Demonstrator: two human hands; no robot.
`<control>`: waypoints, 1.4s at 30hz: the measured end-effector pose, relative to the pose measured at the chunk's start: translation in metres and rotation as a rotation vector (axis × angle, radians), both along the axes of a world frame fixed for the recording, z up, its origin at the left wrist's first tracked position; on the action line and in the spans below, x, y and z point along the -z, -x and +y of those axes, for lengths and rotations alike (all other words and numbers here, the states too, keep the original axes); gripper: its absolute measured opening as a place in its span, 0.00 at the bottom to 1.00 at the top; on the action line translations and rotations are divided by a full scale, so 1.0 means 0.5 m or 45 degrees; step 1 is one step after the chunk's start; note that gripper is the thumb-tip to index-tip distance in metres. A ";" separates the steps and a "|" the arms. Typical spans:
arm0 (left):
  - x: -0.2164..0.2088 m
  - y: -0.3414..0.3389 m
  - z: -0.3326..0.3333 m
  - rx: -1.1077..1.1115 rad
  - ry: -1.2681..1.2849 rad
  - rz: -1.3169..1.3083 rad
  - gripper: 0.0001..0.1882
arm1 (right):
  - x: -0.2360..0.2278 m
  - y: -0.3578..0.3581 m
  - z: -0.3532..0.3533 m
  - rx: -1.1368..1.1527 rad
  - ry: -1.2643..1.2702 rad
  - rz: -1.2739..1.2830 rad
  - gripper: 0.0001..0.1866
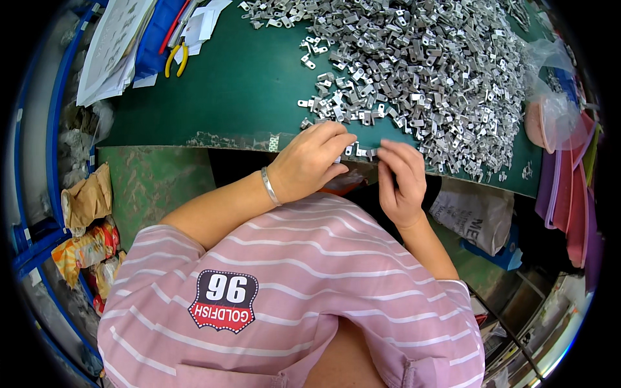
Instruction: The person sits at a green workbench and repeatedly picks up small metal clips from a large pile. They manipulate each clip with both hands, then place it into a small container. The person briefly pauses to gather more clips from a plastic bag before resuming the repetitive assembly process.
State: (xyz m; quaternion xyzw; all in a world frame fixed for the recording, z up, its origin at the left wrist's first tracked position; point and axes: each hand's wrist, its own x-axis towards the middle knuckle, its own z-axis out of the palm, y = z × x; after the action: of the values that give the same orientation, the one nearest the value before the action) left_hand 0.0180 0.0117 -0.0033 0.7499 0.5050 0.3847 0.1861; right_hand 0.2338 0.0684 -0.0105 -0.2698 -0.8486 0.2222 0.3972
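Note:
At the front edge of the green table, my left hand (312, 160) is closed, its thumb and fingers pinched around a small metal bracket (337, 160) that shows only partly. A silver bangle (269, 186) circles that wrist. Just to the right, my right hand (403, 179) curls its fingers and thumb at another small metal bracket (371, 154), and its grip is partly hidden. Between the two hands, a few loose brackets (350, 150) lie along the table edge. Beyond them spreads a large heap of the same silver brackets (446, 71), bent and with holes.
The green tabletop (213, 84) carries yellow-handled pliers (176, 60), papers (116, 48) and a blue bin (155, 39) at the far left. A clear plastic bag (563, 119) hangs at the right. Blue shelving (55, 129) stands left, and a white sack (475, 210) sits below the table.

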 end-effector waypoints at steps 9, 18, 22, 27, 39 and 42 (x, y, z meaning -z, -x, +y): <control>0.004 0.047 -0.036 0.204 -0.059 0.046 0.15 | 0.007 0.031 -0.018 -0.329 0.019 0.072 0.19; -0.001 0.052 0.008 -0.207 -0.057 0.164 0.15 | -0.002 0.081 0.026 0.006 0.154 -0.094 0.29; -0.008 0.038 0.001 -0.271 -0.023 0.036 0.14 | -0.009 0.065 0.013 0.143 0.356 0.104 0.31; -0.003 0.040 0.003 -0.241 -0.006 0.018 0.12 | -0.002 0.056 0.023 0.144 0.251 -0.030 0.23; -0.015 0.049 -0.016 0.013 -0.162 -0.146 0.09 | -0.016 0.047 0.010 -0.072 0.241 0.084 0.11; -0.001 0.046 -0.018 0.053 -0.246 -0.035 0.11 | -0.014 0.075 0.030 0.077 0.030 -0.101 0.13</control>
State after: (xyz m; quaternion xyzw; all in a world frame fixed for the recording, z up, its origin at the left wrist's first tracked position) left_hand -0.0048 0.0029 -0.0027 0.7694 0.4472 0.4378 0.1276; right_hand 0.1964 0.0834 -0.0037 -0.3086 -0.8524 0.2093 0.3666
